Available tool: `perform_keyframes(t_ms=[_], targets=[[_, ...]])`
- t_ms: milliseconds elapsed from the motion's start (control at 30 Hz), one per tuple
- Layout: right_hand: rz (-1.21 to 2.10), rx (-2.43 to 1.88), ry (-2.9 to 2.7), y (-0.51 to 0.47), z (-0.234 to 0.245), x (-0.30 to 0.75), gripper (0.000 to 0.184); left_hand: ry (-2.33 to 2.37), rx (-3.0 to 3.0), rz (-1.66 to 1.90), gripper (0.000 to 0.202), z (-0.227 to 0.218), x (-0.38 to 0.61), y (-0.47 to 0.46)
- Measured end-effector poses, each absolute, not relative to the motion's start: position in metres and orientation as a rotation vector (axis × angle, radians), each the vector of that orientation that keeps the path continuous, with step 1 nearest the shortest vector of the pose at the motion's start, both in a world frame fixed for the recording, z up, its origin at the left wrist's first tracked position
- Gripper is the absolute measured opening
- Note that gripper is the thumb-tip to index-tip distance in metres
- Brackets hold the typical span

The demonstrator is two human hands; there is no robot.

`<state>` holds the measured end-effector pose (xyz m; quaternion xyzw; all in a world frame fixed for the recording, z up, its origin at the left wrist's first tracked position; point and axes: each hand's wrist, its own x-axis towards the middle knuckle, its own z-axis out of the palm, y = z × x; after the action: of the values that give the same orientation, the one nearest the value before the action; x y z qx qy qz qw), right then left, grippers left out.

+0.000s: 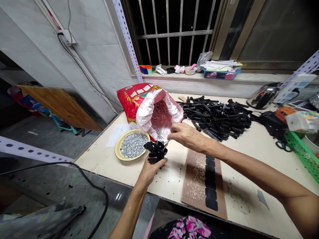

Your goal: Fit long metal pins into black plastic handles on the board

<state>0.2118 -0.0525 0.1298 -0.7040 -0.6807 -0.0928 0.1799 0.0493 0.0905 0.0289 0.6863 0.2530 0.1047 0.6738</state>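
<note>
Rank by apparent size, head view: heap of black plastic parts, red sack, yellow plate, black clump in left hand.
1. Tie, too close to rank: heap of black plastic parts, red sack
2. Yellow plate
3. Black clump in the left hand, smallest despite being nearer the camera

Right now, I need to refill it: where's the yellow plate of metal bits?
In the head view, the yellow plate sits on the left side of the table, below the red sack and left of the left hand.

2 bare forearms (251, 169), black pink-flowered garment (188, 228) below
</note>
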Motion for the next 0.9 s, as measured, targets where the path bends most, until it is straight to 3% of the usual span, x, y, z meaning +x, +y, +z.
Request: perform_keyframes(t_ms=[233, 300, 367, 567, 733, 900], targets=[[0.173, -1.793, -1.916, -0.051, 0.137, 0.214, 0.016, 0.570, 1.658, 0.241, 0.033, 0.025, 0.051, 0.087], [0.234, -1.708, -1.735, -0.048, 0.133, 0.214, 0.036, 0.573, 1.679, 0.238, 0.035, 0.030, 0.051, 0.085], [0.255, -1.669, -1.548, -0.044, 0.126, 0.215, 0.043, 0.575, 1.689, 0.247, 0.036, 0.036, 0.053, 0.082], [0.301, -1.587, -1.460, -0.028, 0.112, 0.209, 0.013, 0.535, 1.730, 0.280, 0.035, 0.044, 0.057, 0.076], [0.324, -1.398, -1.161, -0.032, 0.131, 0.211, 0.024, 0.578, 1.787, 0.321, 0.032, 0.038, 0.057, 0.080], [0.379, -1.622, -1.437, -0.038, 0.143, 0.223, 0.022, 0.541, 1.818, 0.336, 0.031, 0.038, 0.059, 0.082]])
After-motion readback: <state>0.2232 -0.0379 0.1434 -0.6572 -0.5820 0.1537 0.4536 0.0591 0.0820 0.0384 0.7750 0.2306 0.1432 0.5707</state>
